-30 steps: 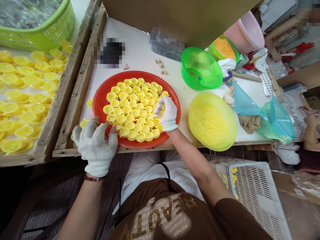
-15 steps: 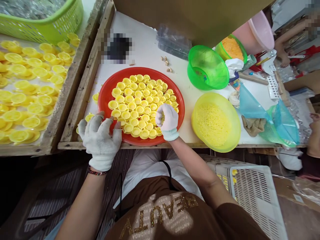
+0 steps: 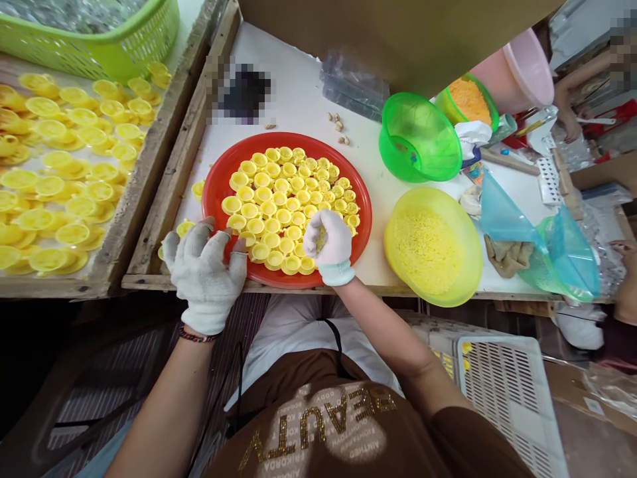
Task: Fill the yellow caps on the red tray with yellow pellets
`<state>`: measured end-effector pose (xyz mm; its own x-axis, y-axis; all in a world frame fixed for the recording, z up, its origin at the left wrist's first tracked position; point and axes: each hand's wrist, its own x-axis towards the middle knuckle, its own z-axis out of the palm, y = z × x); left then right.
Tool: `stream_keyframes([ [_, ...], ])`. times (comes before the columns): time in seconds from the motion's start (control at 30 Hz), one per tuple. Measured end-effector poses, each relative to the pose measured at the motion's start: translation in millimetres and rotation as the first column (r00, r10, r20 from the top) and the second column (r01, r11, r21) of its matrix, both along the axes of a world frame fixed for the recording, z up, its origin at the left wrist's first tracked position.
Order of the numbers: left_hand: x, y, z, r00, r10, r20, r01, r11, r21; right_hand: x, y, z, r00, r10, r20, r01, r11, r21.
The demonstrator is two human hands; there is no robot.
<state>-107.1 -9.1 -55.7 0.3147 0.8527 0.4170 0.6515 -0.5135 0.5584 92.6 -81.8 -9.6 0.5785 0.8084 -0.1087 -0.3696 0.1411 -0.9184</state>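
A round red tray (image 3: 213,189) lies before me, filled with small yellow plastic cups (image 3: 271,226) standing close together. Those toward its right side hold yellow bits, while many on the left look hollow. My right hand (image 3: 334,247), in a white glove, is curled over the tray's front right part, closed around yellow granules (image 3: 322,237). My left hand (image 3: 206,275), also gloved, rests at the tray's front left rim with its fingers spread and holds nothing. To the right stands a translucent yellow bowl (image 3: 472,259) containing a heap of the same pale yellow granules (image 3: 428,249).
Behind the yellow bowl is a green bowl (image 3: 398,143), with a bowl of orange granules (image 3: 468,99) farther back. Blue translucent sheets (image 3: 507,209) lie right. A wooden edge (image 3: 169,156) separates more yellow cups (image 3: 82,206) at left. Another person's hand (image 3: 570,126) shows far right.
My right hand has shifted slightly left and toward me over the cups, still closed around the granules. My left hand stays at the rim. The whole view has moved a little.
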Motion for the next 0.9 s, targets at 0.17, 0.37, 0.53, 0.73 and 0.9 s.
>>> stream_keyframes([
  [0.17, 0.8, 0.1, 1.2, 1.000, -0.005, 0.006, 0.005, 1.000, -0.006, -8.1, -9.9, -6.3, 0.999, 0.036, 0.029, -0.036, 0.999, 0.020],
  [0.37, 1.1, 0.0, 0.8, 1.000, 0.000, 0.016, 0.000, 1.000, -0.004, -1.6, 15.0, -8.4, 0.998, 0.069, 0.000, -0.069, 0.992, 0.103],
  [0.53, 0.3, -0.3, -0.2, 1.000, 0.002, -0.005, -0.002, 1.000, 0.006, -4.0, 17.1, -4.4, 0.993, 0.112, -0.021, -0.109, 0.988, 0.109],
  [0.73, 0.1, 0.0, -0.1, 1.000, -0.001, 0.023, 0.002, 1.000, -0.028, 85.0, -49.3, 43.1, 0.945, -0.149, 0.292, 0.167, 0.985, -0.040],
  [0.9, -1.1, -0.6, 2.0, 1.000, -0.007, -0.013, 0.006, 0.997, -0.071, 196.4, -124.7, 42.4, 0.343, 0.275, 0.898, 0.455, 0.788, -0.415],
])
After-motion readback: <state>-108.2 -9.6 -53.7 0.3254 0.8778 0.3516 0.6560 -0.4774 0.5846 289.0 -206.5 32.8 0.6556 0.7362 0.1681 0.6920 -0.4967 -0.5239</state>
